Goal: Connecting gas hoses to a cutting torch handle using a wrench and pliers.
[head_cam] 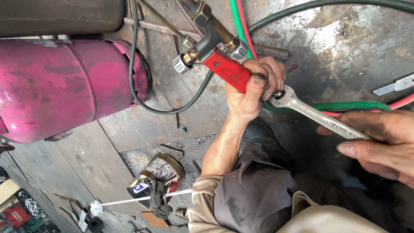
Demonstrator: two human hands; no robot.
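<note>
My left hand (250, 92) is closed around the red handle of a gas torch (226, 69), whose brass valves and knobs point up and left. My right hand (384, 138) holds the shaft of a silver ring spanner (310, 113). The spanner's ring end sits over the hose fitting at the base of the handle, right beside my left fingers. A green hose (353, 105) and a red hose run from that fitting off to the right.
A pink gas cylinder (56, 86) lies at the left, with a dark cylinder (60, 15) above it. A thin dark-green hose loops across the scuffed metal floor (345, 47). Lower down are an open tin (159, 172), a dark glove (158, 198) and a white rod (129, 200).
</note>
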